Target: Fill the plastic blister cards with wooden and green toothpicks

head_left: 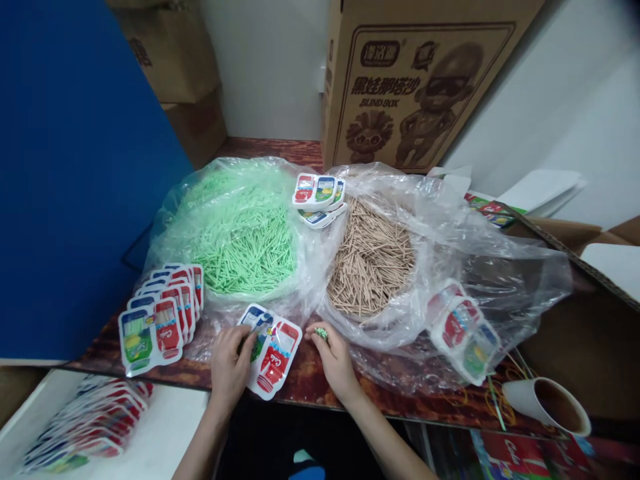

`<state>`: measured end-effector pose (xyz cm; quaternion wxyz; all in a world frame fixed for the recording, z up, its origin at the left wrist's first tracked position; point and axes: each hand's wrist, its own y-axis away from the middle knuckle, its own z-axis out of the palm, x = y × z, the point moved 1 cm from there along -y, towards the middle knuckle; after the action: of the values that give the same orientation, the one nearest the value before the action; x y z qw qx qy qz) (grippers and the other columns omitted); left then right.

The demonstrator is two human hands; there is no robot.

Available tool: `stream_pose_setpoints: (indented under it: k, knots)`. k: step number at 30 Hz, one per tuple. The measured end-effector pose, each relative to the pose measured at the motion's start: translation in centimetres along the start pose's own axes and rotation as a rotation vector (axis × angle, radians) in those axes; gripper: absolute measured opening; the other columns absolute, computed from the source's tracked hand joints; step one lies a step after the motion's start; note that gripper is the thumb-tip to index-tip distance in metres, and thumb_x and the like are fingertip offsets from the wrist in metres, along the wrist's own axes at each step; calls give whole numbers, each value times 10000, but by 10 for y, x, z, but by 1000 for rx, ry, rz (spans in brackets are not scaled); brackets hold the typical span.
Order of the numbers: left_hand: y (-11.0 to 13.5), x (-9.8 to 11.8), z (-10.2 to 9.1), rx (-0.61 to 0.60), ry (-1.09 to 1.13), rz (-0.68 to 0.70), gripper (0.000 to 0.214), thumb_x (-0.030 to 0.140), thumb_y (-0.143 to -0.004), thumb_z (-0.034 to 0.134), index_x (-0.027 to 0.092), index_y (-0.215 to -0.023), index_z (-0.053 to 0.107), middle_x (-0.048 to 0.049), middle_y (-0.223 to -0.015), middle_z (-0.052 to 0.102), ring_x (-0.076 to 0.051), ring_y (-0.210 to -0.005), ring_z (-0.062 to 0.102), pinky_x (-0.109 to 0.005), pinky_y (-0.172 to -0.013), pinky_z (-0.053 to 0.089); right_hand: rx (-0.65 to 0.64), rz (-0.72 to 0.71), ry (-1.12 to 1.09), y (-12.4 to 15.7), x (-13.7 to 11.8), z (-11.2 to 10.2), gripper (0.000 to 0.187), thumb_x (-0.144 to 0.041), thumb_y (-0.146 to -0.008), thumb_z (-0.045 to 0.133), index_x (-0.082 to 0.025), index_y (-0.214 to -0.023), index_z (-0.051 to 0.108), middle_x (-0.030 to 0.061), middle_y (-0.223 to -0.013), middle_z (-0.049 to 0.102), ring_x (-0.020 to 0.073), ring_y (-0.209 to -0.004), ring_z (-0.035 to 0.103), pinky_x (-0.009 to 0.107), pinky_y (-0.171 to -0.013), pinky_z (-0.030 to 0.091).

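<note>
My left hand [231, 365] grips a flat white-edged packet [276, 357] printed with a blue-green soda design and a red cola design. My fingers close on its left half, at the table's front edge. Just to the right, my right hand [336, 363] pinches a small bundle of short green sticks [321, 333], their ends showing above the fingertips. Behind my left hand, a clear plastic bag [170, 213] holds a heap of green sticks [250, 250]. Beyond my right hand, another clear bag [440, 240] holds brown sticks [370, 263].
Similar packets lie in an overlapping row [165, 313] at left, a small stack [319, 193] between the bags, and a pile [467, 333] at right. A paper cup [545, 407] of brown liquid stands near right. More packets [90, 420] fill a white box lower left; a carton [425, 87] stands behind.
</note>
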<state>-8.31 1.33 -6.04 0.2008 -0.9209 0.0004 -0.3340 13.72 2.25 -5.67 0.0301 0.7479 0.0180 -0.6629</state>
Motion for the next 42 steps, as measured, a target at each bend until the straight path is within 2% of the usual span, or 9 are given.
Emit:
stream_pose_setpoints:
  k: [4,9,14,19,23,26,29,35,42]
  knots:
    - [0,0,0,-15,3,-7,199,358,-893,500,227,-806,621,-36,-808,678,-221,-786,608,-347,-729,458,-18,-13,13,1,2,-2,178,-302,-898,479,-214,-940,627,25,-807,643,191,-812,614,300,-775,451]
    - [0,-1,1,-14,-5,-8,206,353,-895,501,219,-810,633,-40,-810,679,-216,-784,603,-344,-728,461,-52,73,-20,-14,-12,1,209,-305,-898,448,-201,-1006,594,-17,-675,575,139,-562,509,258,-592,415]
    - [2,-3,2,9,16,10,181,340,-890,514,218,-829,632,-34,-811,682,-215,-782,618,-347,-735,470,-221,-44,37,-74,-60,21,160,-252,-892,440,-208,-924,590,-25,-673,597,125,-541,508,225,-553,402]
    - [2,-1,0,27,36,14,191,323,-898,504,212,-818,636,-38,-790,680,-214,-767,617,-339,-710,475,-179,-194,210,-152,-90,44,151,-186,-836,512,-200,-698,572,-4,-680,637,156,-657,589,241,-669,420]
    - [3,-3,1,20,44,-2,193,322,-898,501,210,-821,638,-39,-799,681,-213,-768,622,-338,-705,481,-156,-220,177,-178,-95,49,151,-195,-824,536,-198,-678,577,13,-705,669,197,-800,638,273,-770,436]
    - [3,-6,2,15,59,-6,190,321,-896,507,212,-821,643,-39,-813,686,-214,-777,623,-340,-714,482,-162,-215,112,-159,-92,40,143,-194,-854,485,-189,-773,603,20,-761,696,183,-814,659,280,-791,464]
    - [3,-9,2,22,76,1,175,322,-888,523,217,-833,651,-38,-816,691,-216,-785,622,-341,-721,478,-128,-217,-33,-109,-79,22,160,-239,-890,488,-187,-832,628,22,-799,703,172,-826,657,277,-812,469]
    - [2,-11,1,10,108,-17,169,325,-886,527,214,-832,642,-39,-831,683,-217,-804,612,-341,-749,465,-3,-87,49,-15,-22,-7,186,-261,-919,496,-210,-913,674,30,-900,697,179,-867,634,274,-802,460]
    - [-1,-3,-2,-9,69,-25,214,364,-886,505,207,-812,630,-44,-802,674,-220,-783,609,-346,-749,461,-83,-115,77,0,6,-16,209,-251,-929,488,-206,-929,692,59,-960,700,200,-932,636,320,-868,458]
